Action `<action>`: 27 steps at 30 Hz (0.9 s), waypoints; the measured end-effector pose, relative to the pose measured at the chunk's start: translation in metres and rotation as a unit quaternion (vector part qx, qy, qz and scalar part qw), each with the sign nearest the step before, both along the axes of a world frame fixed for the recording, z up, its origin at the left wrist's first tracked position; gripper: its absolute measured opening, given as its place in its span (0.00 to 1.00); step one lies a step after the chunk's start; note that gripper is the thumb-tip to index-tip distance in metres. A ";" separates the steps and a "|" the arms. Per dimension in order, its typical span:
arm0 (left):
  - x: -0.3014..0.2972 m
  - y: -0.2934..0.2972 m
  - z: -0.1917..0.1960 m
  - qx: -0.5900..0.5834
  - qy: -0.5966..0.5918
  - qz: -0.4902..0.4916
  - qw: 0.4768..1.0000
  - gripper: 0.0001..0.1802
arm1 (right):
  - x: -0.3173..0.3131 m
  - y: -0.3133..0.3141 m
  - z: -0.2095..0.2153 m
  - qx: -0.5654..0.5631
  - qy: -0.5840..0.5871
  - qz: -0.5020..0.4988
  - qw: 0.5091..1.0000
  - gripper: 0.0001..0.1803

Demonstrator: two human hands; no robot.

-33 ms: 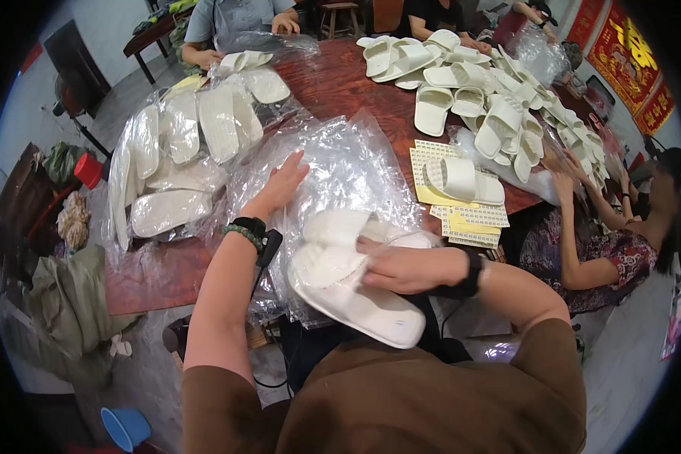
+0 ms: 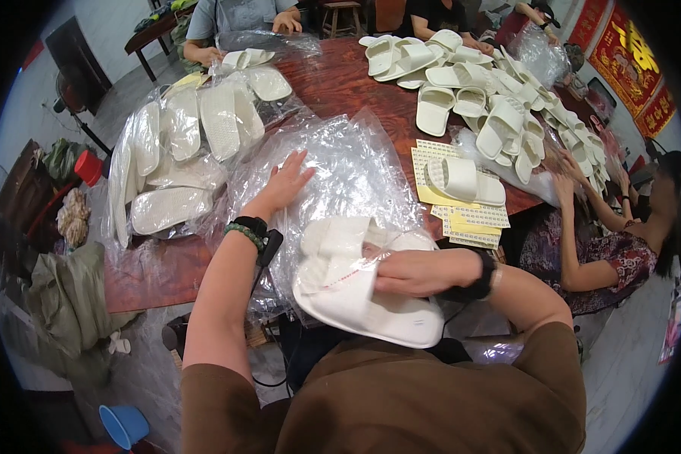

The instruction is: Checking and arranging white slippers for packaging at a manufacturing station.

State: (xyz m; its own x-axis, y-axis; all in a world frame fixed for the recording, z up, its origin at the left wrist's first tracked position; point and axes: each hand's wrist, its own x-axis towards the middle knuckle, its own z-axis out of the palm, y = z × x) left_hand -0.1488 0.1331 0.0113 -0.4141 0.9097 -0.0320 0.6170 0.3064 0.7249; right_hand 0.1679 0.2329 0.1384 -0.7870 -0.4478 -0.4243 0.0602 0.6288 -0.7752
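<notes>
your left hand flat, fingers spread, pressing crinkled clear plastic bag pile at 12 o'clock on dark red wooden table. your right hand clasped over pair of white foam slippers part-wrapped in clear film, at table's near edge, 6 o'clock. risk, as judged: slick film lets pair slide off edge toward lap; thin bag may tear under pull. around: bagged white slippers at 10 o'clock, loose white slippers heap at 1 o'clock, yellow sticker sheets at 3 o'clock under single slipper. another person's hands close beside at 3 o'clock.
</notes>
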 end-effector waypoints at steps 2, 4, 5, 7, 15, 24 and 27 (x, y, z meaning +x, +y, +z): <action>0.002 -0.006 -0.007 -0.062 0.175 -0.039 0.982 0.47 | 0.023 0.002 0.021 -0.157 0.122 0.015 0.980 0.22; 0.007 -0.010 -0.007 -0.050 0.167 -0.039 0.984 0.56 | 0.048 0.022 0.038 -0.203 0.083 0.024 0.975 0.25; 0.011 -0.012 -0.001 -0.049 0.194 -0.059 0.978 0.60 | 0.051 0.034 0.046 -0.258 0.052 0.056 0.963 0.26; 0.015 -0.006 0.006 -0.035 0.223 -0.084 0.971 0.64 | 0.090 0.075 0.049 -0.269 0.058 0.016 0.961 0.24; -0.008 -0.005 -0.019 0.021 0.091 -0.141 0.986 0.69 | 0.002 0.014 0.060 0.081 0.576 -0.173 0.795 0.13; -0.001 -0.059 0.035 0.350 -0.176 0.174 0.903 0.19 | -0.077 -0.041 -0.110 0.276 0.227 -0.243 0.902 0.37; 0.079 -0.083 0.075 0.287 0.191 0.145 0.927 0.20 | -0.071 -0.020 -0.089 0.244 0.216 -0.232 0.917 0.35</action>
